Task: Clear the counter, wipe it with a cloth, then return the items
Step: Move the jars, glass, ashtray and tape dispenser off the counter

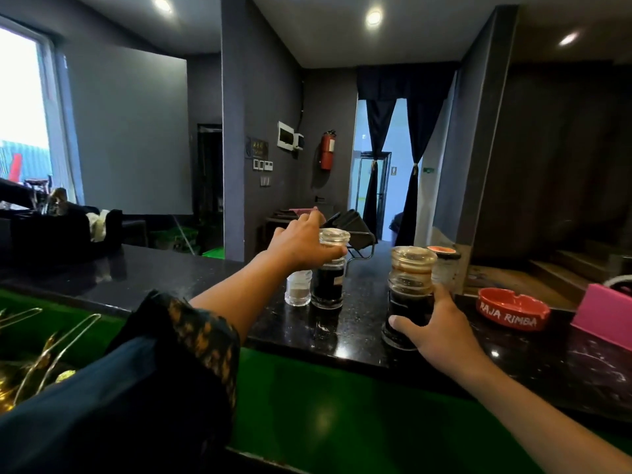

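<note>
On the black stone counter stand two glass jars of dark liquid. My left hand reaches over the far jar, thumb and fingers around its glass lid. A small clear shaker stands against that jar's left side. My right hand grips the near jar around its lower half. Behind it stands a jar with a red lid. A red ashtray marked "RAJA RIMBA" lies to the right.
A pink box sits at the counter's right end. A black menu holder stands behind the far jar. A green ledge runs below the counter. Metal tongs lie at the lower left.
</note>
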